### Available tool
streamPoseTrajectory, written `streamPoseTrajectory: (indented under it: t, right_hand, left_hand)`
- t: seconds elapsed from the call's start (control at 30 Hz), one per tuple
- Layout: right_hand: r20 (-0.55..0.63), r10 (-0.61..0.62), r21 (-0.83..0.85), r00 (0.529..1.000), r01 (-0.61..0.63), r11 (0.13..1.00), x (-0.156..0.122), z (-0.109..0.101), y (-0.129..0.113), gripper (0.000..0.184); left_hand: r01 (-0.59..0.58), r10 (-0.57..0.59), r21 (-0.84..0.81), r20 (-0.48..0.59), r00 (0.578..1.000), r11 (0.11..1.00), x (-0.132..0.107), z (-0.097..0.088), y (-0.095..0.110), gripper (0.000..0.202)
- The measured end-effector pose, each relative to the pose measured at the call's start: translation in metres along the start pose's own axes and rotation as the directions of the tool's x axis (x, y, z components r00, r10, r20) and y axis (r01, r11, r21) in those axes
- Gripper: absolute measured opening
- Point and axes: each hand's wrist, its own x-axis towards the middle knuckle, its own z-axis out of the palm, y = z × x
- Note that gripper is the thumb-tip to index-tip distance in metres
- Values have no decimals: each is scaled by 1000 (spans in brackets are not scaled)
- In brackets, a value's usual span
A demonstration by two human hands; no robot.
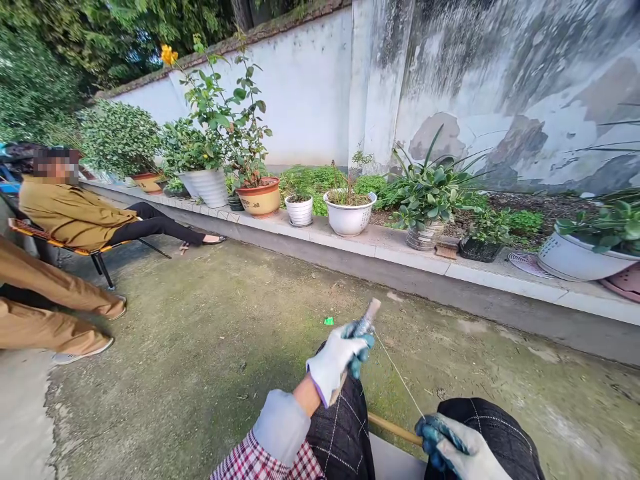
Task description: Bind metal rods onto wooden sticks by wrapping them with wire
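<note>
And here you are, hands apart, a line drawn straight between them! Your left hand (343, 360), in its white-and-teal glove, is clamped round a short stick (373, 308), held out beyond your knee with its pale end poking free. Your right hand (453, 443), lower down by the other knee, is closed on the thin cord (397, 370), which runs from the stick straight to your fist.

So where do we stand? A greyish wrapped band (363, 325) sits just below that bare tip, so I'd call the binding begun, with some turns apparently on. How many? Can't tell: the picture is soft there and your fingers cover part of it. What's left, by my judgement: the length between your hands is not laid on, and no finished knot shows. Call it partway, no more than that.

Down by your lap, a yellowish pole (393, 428) passes behind the right hand; whether you're gripping it too, I can't tell. Out ahead, a green scrap (329, 321) lies on the ground (200, 320), well short of the potted plants on the ledge (380, 248).
</note>
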Motion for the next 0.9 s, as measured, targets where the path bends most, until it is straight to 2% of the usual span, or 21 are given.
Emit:
streamPoseTrajectory:
  t: [0.03, 0.1, 0.13, 0.2, 0.23, 0.3, 0.37, 0.4, 0.47, 0.53, 0.63, 0.77, 0.83, 0.9]
  right_hand:
    - [-17, -7, 8, 1000, 7, 1000, 2, -3, -3, 50]
    - [-38, -21, -4, 999, 21, 1000, 9, -13, -8, 49]
    - [-43, -38, -54, 998, 36, 998, 14, -20, -11, 46]
    - [-43, -113, -279, 993, 97, 956, 30, -34, -25, 37]
    - [-28, -159, -445, 987, 130, 886, 39, -41, -36, 32]
    - [20, -222, -739, 975, 164, 654, 62, -51, -63, 29]
    - [-22, -193, -905, 981, 63, 420, 90, -55, -90, 25]
    - [-69, -195, -934, 978, 5, 357, 105, -55, -101, 22]
    - [-140, -196, -925, 971, -57, 376, 137, -54, -116, 19]
    - [-201, -204, -897, 958, -96, 431, 165, -55, -122, 21]
    - [-277, -249, -834, 928, -104, 542, 194, -64, -128, 25]
    - [-371, -345, -720, 862, -33, 693, 215, -95, -154, 30]
    - [-420, -380, -631, 824, 36, 775, 221, -112, -175, 32]
    - [-475, -379, -474, 794, 132, 870, 227, -128, -194, 35]
  left_hand:
    - [-56, 54, -96, -24, 998, 994, 3, -6, 12, 43]
    - [-136, 142, -286, 2, 990, 949, 3, -20, 37, 39]
    - [-176, 198, -361, 26, 980, 916, 0, -26, 50, 39]
    - [-247, 310, -450, 71, 948, 858, -12, -36, 74, 43]
    - [-290, 367, -462, 86, 926, 838, -20, -39, 84, 44]
    - [-363, 452, -447, 108, 885, 817, -36, -41, 101, 43]
    - [-401, 489, -404, 141, 861, 823, -49, -34, 110, 43]
    - [-398, 483, -373, 169, 859, 838, -54, -28, 111, 44]
    - [-352, 428, -300, 244, 870, 887, -59, -14, 109, 46]
    - [-279, 342, -229, 314, 886, 933, -61, 0, 104, 50]
    - [-221, 277, -197, 335, 901, 955, -60, 15, 101, 50]
    - [-244, 298, -200, 311, 902, 949, -64, 28, 109, 43]
    - [-272, 319, -182, 330, 888, 945, -69, 35, 114, 39]
    - [-313, 359, -180, 359, 862, 933, -75, 39, 120, 36]
